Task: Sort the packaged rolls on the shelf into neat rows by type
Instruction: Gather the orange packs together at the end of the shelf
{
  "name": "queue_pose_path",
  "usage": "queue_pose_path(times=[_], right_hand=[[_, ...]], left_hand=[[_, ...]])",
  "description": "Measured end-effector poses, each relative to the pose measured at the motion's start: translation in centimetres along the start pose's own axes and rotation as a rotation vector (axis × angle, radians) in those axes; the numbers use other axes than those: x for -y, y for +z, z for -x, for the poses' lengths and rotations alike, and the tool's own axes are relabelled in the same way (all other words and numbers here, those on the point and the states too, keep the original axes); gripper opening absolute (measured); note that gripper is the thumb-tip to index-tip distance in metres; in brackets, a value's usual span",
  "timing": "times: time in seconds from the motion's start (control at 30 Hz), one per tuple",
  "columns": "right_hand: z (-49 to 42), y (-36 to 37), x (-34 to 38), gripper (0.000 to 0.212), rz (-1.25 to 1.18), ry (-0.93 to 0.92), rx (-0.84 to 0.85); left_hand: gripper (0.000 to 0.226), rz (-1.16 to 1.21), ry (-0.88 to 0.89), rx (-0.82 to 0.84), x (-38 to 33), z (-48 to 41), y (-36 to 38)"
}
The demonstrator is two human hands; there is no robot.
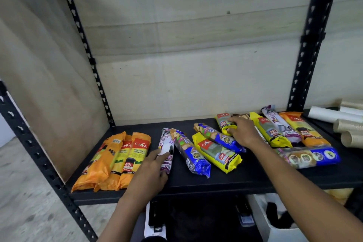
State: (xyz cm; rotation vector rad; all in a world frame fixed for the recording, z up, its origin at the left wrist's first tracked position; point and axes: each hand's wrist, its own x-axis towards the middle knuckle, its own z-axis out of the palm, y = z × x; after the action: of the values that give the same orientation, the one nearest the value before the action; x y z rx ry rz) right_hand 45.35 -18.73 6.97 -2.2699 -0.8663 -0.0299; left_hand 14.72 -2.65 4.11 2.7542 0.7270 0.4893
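Packaged rolls lie on a black shelf [216, 179]. At the left, three orange 60L packs [115, 161] lie side by side in a row. My left hand [151, 173] grips a white-and-purple roll [165, 143] beside them. A blue roll [191, 153], a yellow 25L pack [218, 153] and another blue roll [222, 137] lie slanted in the middle. My right hand [243, 131] rests fingers-down on a yellow 25L pack [223, 122] at the back. At the right lie a yellow pack [269, 131], a white-purple roll [280, 124], an orange pack [302, 129] and a blue roll [310, 156] crosswise.
Black slotted uprights [312, 45] frame the shelf, with a plywood side panel [39, 65] at left. Bare cardboard and white tubes [341, 122] lie at the far right. A white bin [275, 222] and dark items sit on the level below.
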Motion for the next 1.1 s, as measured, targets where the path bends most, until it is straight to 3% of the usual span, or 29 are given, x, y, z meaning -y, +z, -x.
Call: queue_pose_path(times=[0.43, 0.6, 0.73, 0.87, 1.1], right_hand=[[0.1, -0.9, 0.0, 0.052, 0.069, 0.026, 0.176], [1.9, -2.5, 0.8, 0.046, 0.012, -0.077, 0.074], [4.2, -3.7, 1.1, 0.039, -0.016, -0.156, 0.008], [6.6, -5.2, 0.8, 0.032, -0.014, -0.199, -0.038], [8.4, -7.7, -3.5, 0.025, 0.025, -0.119, -0.09]], left_hand=[[0.069, 0.042, -0.059, 0.055, -0.6, 0.5, 0.3], [0.077, 0.034, -0.046, 0.022, -1.6, 1.0, 0.3], [0.074, -0.019, 0.038, -0.029, -3.4, 1.1, -0.1], [0.06, 0.105, 0.157, -0.118, -5.9, 0.5, 0.6], [0.038, 0.237, 0.355, -0.156, -12.9, -2.8, 3.0]])
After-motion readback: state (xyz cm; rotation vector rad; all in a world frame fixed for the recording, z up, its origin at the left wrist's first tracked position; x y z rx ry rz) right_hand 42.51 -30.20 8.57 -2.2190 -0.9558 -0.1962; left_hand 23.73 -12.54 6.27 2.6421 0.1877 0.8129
